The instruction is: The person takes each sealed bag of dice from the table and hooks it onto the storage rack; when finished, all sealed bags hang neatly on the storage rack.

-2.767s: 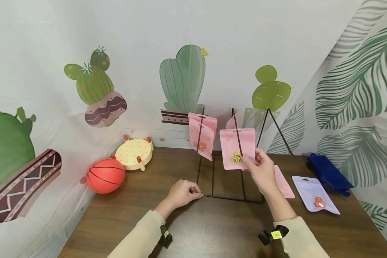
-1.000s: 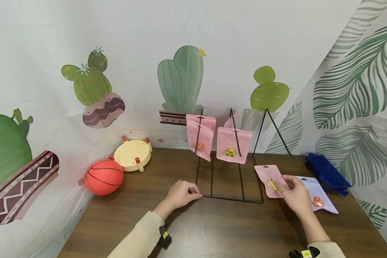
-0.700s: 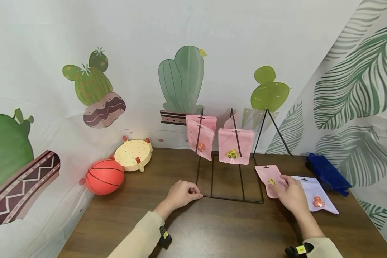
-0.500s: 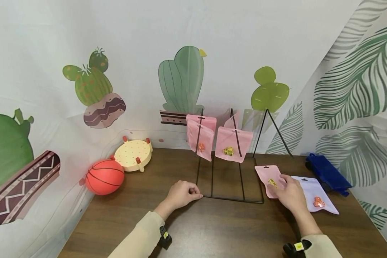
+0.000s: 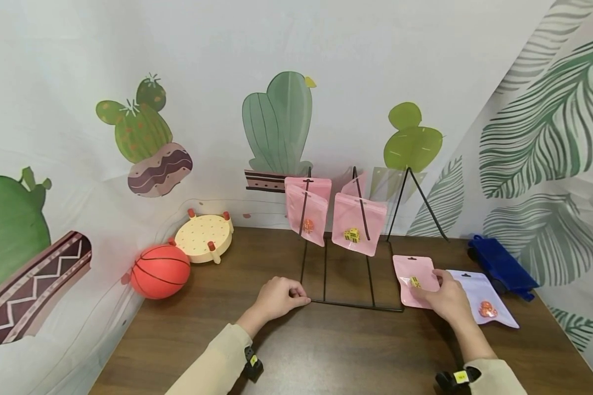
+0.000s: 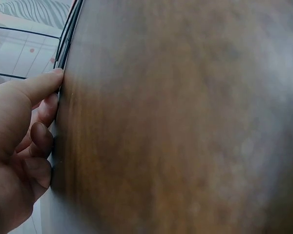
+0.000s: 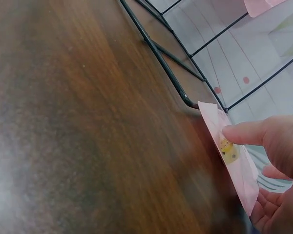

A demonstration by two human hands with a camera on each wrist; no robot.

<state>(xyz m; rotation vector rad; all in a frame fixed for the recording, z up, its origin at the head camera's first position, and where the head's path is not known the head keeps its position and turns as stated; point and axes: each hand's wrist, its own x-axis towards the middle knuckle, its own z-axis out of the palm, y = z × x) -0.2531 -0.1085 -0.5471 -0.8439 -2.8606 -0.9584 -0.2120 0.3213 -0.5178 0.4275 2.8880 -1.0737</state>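
My left hand (image 5: 279, 298) pinches the front left corner of a black wire display rack (image 5: 346, 303), thumb on the wire in the left wrist view. My right hand (image 5: 447, 299) holds a pink zip bag (image 5: 405, 266) of yellow dice by its right side, beside the rack's front right corner; the thumb lies across its face in the right wrist view. From the rack's middle hook hangs another pink bag (image 5: 346, 216) with yellow dice, a further pink bag (image 5: 354, 184) showing behind it. Pink bags (image 5: 303, 208), the front one with orange dice, hang on the left hook.
A pale lilac bag (image 5: 474, 288) with orange dice lies right of my right hand. Behind it stands a blue toy cart (image 5: 504, 266). To the left are a red ball (image 5: 160, 270) and an upturned cream stool (image 5: 203, 237). A printed cloth backs the table (image 5: 316, 356).
My right hand has let go of the bag on the middle hook, moved right and down, and taken hold of the pink bag beside the rack, which has turned slightly. The left hand stays put.
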